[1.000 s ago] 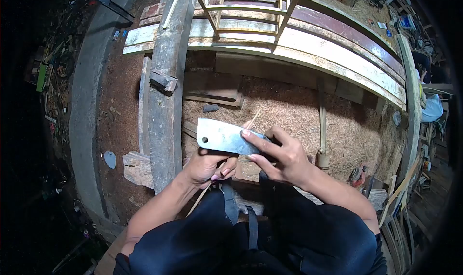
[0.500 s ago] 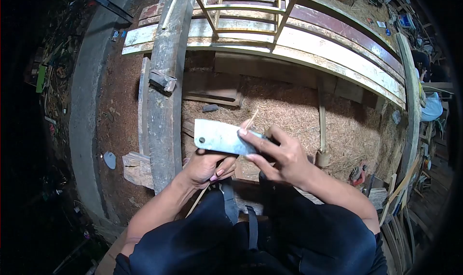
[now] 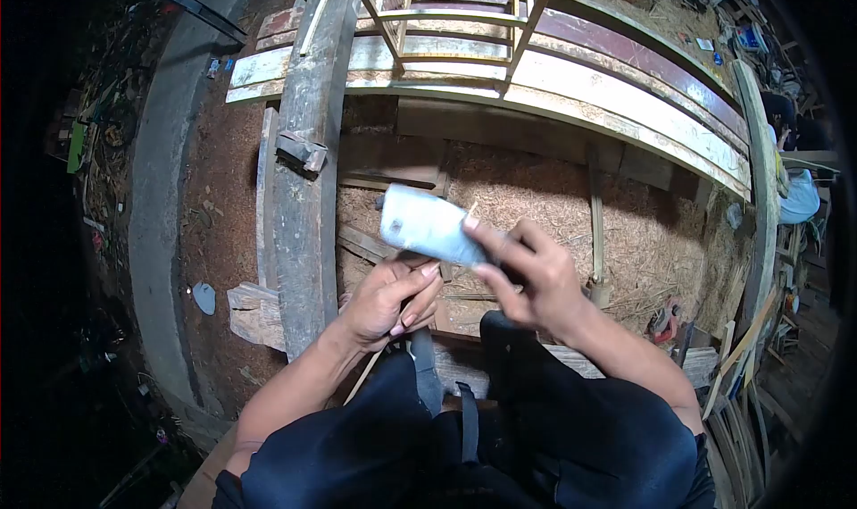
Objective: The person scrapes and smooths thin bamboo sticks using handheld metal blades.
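Observation:
A broad steel cleaver [image 3: 427, 226] with a round hole near its end is in my right hand [image 3: 539, 281]. Its fingers are closed at the handle end, and the forefinger lies along the blade. My left hand [image 3: 386, 304] is closed below the blade, thumb and fingers pinched together. A thin pale wooden strip [image 3: 363, 377] runs out under the left hand towards my lap; the part inside the fingers is hidden. A small light sliver [image 3: 473, 210] shows past the top edge of the cleaver. The blade is slightly blurred and sits apart from the left fingers.
A thick wooden beam [image 3: 306, 196] stands left of my hands, with a small block-like tool [image 3: 302, 152] on it. Long planks [image 3: 616, 94] cross ahead, bearing a slatted wooden frame [image 3: 455, 13]. Shavings [image 3: 518, 183] cover the ground. A red tool [image 3: 664, 323] lies at the right.
The cleaver has moved up and slightly right, away from my left hand, with its blade tilted more. My right hand rose a little with it; the left hand stayed nearly in place.

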The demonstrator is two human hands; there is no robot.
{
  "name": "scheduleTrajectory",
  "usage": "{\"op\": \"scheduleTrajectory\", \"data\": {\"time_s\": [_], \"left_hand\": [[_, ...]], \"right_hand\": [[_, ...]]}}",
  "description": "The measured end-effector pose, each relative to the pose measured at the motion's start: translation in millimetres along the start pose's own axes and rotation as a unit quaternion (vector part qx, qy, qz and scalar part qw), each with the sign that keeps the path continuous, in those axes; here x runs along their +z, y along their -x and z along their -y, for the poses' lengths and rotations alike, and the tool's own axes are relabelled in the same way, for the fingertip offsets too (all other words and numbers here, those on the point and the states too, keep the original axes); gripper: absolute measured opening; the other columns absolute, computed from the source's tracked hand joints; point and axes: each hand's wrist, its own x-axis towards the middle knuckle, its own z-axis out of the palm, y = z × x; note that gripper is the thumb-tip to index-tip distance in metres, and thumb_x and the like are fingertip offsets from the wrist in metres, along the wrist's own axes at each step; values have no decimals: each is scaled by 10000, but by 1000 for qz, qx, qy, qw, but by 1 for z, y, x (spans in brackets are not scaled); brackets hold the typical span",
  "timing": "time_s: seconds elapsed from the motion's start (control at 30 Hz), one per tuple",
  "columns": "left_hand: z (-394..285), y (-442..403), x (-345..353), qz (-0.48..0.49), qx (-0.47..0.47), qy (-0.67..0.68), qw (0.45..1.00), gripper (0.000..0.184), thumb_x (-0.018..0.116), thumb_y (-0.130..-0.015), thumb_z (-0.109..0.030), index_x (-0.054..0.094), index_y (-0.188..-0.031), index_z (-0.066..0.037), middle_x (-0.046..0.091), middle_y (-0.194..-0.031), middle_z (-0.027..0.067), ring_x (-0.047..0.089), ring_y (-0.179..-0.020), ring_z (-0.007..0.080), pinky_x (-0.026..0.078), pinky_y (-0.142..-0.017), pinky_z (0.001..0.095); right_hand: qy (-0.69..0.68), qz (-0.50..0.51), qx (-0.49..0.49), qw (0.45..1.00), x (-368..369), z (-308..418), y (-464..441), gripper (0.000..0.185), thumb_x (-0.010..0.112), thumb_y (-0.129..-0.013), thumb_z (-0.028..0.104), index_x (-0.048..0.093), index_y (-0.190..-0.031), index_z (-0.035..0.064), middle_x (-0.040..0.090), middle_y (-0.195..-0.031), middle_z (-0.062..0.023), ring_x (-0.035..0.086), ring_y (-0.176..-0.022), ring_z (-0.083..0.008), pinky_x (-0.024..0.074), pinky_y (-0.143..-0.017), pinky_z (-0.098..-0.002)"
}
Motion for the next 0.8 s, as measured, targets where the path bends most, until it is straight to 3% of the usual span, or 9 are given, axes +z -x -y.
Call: {"op": "scheduleTrajectory", "data": {"time_s": [0.03, 0.1, 0.23, 0.27, 0.33, 0.43, 0.57, 0.67, 0.8], "left_hand": [[0, -1, -2, 7, -3, 7, 1000, 419, 386, -1096, -182, 436, -1493, -56, 413, -525, -19, 331, -379, 58, 315, -414, 207], [-1, 0, 2, 50, 7, -29, 998, 524, 413, -1082, -151, 290, -1588, -94, 411, -521, -12, 324, -357, 55, 321, -407, 193], [-2, -1, -2, 51, 6, -43, 998, 553, 428, -1081, -168, 253, -1601, -98, 449, -533, -5, 355, -365, 51, 346, -422, 187], [-4, -2, -1, 35, 6, -63, 997, 547, 443, -1078, -178, 278, -1591, -85, 482, -547, 3, 371, -372, 48, 355, -431, 185], [-4, -2, -1, 18, 5, -83, 996, 543, 458, -1075, -189, 302, -1582, -72, 514, -561, 11, 387, -378, 44, 363, -441, 183], [-4, -3, -3, 28, -12, -91, 995, 487, 493, -1068, -202, 413, -1516, -28, 563, -591, 27, 406, -391, 35, 372, -457, 181], [-1, -5, -3, 11, -8, -123, 992, 375, 542, -1052, -185, 550, -1378, 1, 585, -619, 34, 420, -412, 35, 361, -461, 180], [-3, -6, 3, -7, -13, -156, 988, 335, 558, -1044, -165, 598, -1332, 2, 597, -635, 36, 426, -434, 34, 351, -465, 181], [-2, -5, 4, -17, -4, -218, 976, 346, 544, -1057, -171, 608, -1355, -8, 595, -670, 0, 429, -484, 24, 344, -468, 171]], "right_hand": [[-13, -40, 37, 998, 2, -7, -3, 468, 764, -882, 203, 672, -1339, 155, 573, -750, -120, 581, -596, -227, 512, -555, -369], [20, -69, 123, 990, -7, -18, -13, 463, 741, -892, 148, 663, -1348, 132, 569, -733, -131, 596, -642, -231, 511, -623, -342], [-21, -8, 145, 989, -12, -9, -9, 472, 698, -938, 141, 613, -1401, 108, 595, -739, -104, 591, -663, -191, 494, -644, -322], [-109, -29, 196, 974, -11, -6, -9, 468, 662, -973, 173, 581, -1426, 93, 610, -755, -80, 581, -668, -170, 488, -643, -320], [-283, -51, 290, 913, -9, -11, -9, 476, 550, -1059, 285, 510, -1476, 59, 641, -815, -24, 550, -648, -99, 464, -586, -284], [-500, -33, 366, 784, -12, -9, -14, 425, 580, -1048, 320, 597, -1349, 22, 566, -758, 17, 456, -527, -28, 366, -457, -215], [-536, 7, 353, 767, -8, 1, -24, 342, 631, -1024, 307, 639, -1191, 9, 535, -724, 38, 444, -523, -25, 353, -456, -218], [-492, 37, 334, 803, 2, -4, -25, 231, 651, -1013, 253, 606, -960, 32, 524, -681, 43, 456, -528, -30, 360, -462, -221], [-497, 15, 327, 803, 5, -5, -23, 216, 629, -1024, 234, 601, -942, 37, 537, -684, 34, 471, -522, -40, 372, -459, -226]]}}
